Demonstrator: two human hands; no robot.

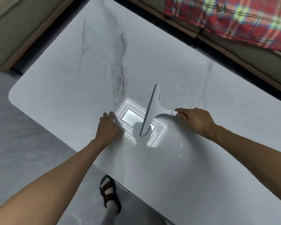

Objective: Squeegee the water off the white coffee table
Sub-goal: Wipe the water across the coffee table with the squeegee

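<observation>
The white marble-patterned coffee table (pixel 88 65) fills most of the view. A pale grey squeegee (pixel 150 111) lies with its long blade on the tabletop near the middle, running from upper right to lower left. My right hand (pixel 195 120) grips its short handle from the right. Small water droplets (pixel 180 90) glint to the right of the blade, and thin wet streaks (pixel 180 148) show lower down. My left hand (pixel 109 127) rests flat on the table just left of the blade, fingers together, holding nothing.
A bright reflection of a ceiling light (pixel 131 117) lies under the blade. A beige sofa (pixel 15 26) borders the table's far left, and another seat with a red plaid blanket (pixel 234 18) borders the far right. My sandalled foot (pixel 109 192) stands on the grey floor by the near edge.
</observation>
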